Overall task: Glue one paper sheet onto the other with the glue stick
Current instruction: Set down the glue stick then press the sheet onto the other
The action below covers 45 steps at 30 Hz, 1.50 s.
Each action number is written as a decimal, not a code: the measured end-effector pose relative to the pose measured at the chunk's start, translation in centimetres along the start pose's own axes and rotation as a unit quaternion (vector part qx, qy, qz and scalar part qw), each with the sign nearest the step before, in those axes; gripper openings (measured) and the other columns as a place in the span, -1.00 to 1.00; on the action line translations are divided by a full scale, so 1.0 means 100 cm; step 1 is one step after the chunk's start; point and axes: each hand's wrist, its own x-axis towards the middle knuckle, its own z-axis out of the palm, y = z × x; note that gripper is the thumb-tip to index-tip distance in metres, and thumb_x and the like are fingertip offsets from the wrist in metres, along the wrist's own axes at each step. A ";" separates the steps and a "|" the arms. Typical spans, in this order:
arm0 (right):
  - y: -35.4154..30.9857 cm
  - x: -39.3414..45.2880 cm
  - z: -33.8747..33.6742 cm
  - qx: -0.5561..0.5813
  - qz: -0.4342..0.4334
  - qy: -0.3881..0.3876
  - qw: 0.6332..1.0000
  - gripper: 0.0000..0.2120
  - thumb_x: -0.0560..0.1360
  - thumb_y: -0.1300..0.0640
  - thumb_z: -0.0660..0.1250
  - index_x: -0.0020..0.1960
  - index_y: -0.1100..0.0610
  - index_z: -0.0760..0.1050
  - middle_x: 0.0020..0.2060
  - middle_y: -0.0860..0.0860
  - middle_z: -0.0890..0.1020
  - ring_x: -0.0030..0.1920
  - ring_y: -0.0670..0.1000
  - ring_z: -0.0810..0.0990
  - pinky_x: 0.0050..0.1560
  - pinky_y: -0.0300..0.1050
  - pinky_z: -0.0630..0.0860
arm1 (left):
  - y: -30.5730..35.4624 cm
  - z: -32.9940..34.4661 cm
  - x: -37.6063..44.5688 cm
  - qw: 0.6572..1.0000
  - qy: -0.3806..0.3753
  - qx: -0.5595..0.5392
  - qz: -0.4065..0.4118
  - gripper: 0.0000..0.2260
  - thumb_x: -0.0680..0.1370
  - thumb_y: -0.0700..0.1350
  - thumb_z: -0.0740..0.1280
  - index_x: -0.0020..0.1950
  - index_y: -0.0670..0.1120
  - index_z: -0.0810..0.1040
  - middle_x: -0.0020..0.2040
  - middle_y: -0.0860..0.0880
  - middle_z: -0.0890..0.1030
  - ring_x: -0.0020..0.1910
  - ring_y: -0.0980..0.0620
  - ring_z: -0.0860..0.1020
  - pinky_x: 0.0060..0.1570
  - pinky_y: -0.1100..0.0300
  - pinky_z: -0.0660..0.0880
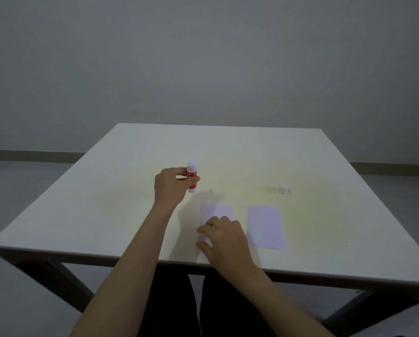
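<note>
Left hand (pixel 166 184) clamped on cylindrical glue stick (pixel 192 179), right hand (pixel 224 235) pressing flat paper sheet (pixel 215 211), smooth table (pixel 106 203)

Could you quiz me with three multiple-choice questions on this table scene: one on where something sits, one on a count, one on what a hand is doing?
1. Where is the small white cap?
A. far right of the pale table top, beyond the sheets
B. on the glue stick
C. under a hand

2. How many white paper sheets lie on the table?
A. one
B. two
C. four

3. What does the left hand hold?
A. nothing
B. a sheet
C. the red and white glue stick

Answers: 1 A, the cap stands alone there. 2 B, the left sheet under the right hand, the right sheet beside it. 3 C, the fingers wrap the stick.
</note>
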 end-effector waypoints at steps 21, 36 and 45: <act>-0.016 0.004 -0.007 -0.185 -0.051 0.112 0.975 -0.77 0.05 0.31 0.40 -0.51 0.09 0.37 -0.62 -0.03 0.42 -0.52 -0.01 0.30 -0.46 -0.23 0.31 | -0.028 0.020 0.024 0.998 0.040 0.023 -0.034 -0.89 0.39 -0.01 0.41 -0.34 0.06 0.60 -0.41 0.11 0.62 -0.40 0.23 0.49 -0.39 0.27 0.31; 0.045 -0.013 -0.067 0.646 0.301 0.233 0.662 -0.85 0.53 0.30 0.24 -0.20 0.23 0.50 -0.48 0.06 0.63 -0.47 0.03 0.61 -0.43 -0.21 0.56 | -0.029 0.027 -0.001 0.994 0.096 -0.055 -0.011 -0.47 0.44 -0.01 0.43 0.36 -0.11 0.39 0.24 -0.03 0.47 0.17 0.01 0.49 0.18 0.11 0.45; 0.049 -0.024 -0.061 0.738 0.313 0.269 0.534 -0.88 0.56 0.27 0.19 -0.12 0.23 0.47 -0.41 0.08 0.68 -0.38 0.06 0.67 -0.33 -0.16 0.64 | 0.018 0.073 -0.072 0.959 -0.085 -0.245 -0.115 -0.80 0.54 -0.06 0.30 -0.20 -0.13 0.60 -0.27 -0.01 0.69 -0.37 0.15 0.66 -0.37 0.30 0.55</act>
